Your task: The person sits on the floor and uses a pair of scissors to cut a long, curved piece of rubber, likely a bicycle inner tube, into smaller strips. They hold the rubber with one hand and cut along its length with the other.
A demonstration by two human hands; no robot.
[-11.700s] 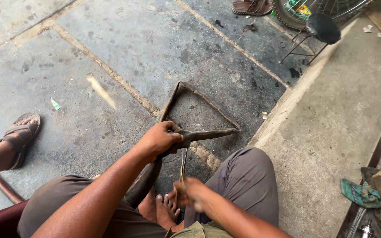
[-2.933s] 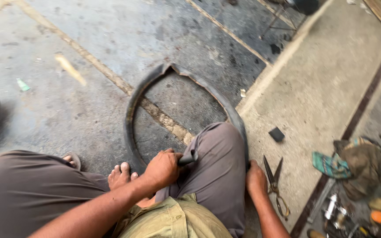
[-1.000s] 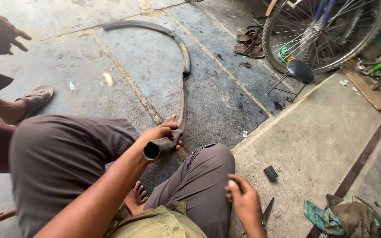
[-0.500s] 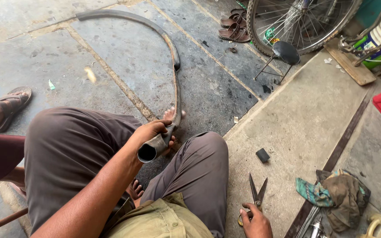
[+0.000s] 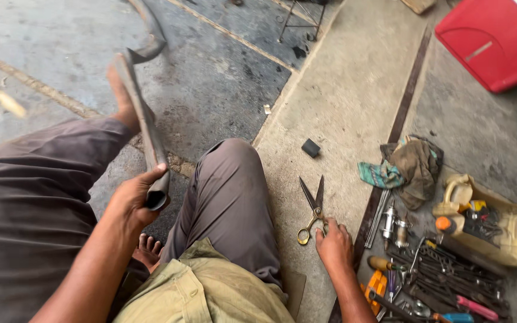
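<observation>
From my head camera, I looked down at my own lap and the floor. I sat on the ground with my knees bent, in grey-brown trousers and an olive shirt.

My left hand [image 5: 134, 200] was closed tight around the cut end of a black rubber inner tube [image 5: 145, 122]. That grip held the tube near my left knee. The tube ran up and away from my hand, past my bare left foot [image 5: 121, 98], and bent off toward the top of the view over the dark stone floor [image 5: 222, 90].

My right hand [image 5: 333, 245] was down on the pale concrete strip [image 5: 342, 107] beside my right knee. Its fingers touched the handles of a pair of scissors with gold handles [image 5: 312, 209]. The scissors lay flat on the concrete, blades a little apart and pointing away from me. My right grip was loose and partly open, resting on the handles, not closed around them.

A small black block [image 5: 310, 148] lay on the concrete just past the scissors. To the right, a crumpled brown and green rag [image 5: 405, 164] lay near a yellow plastic tray [image 5: 498, 224] with small bits in it. Below that was a heap of metal hand tools [image 5: 444, 278], close to my right wrist. A red plastic box [image 5: 495, 42] sat far off in the top right corner.
</observation>
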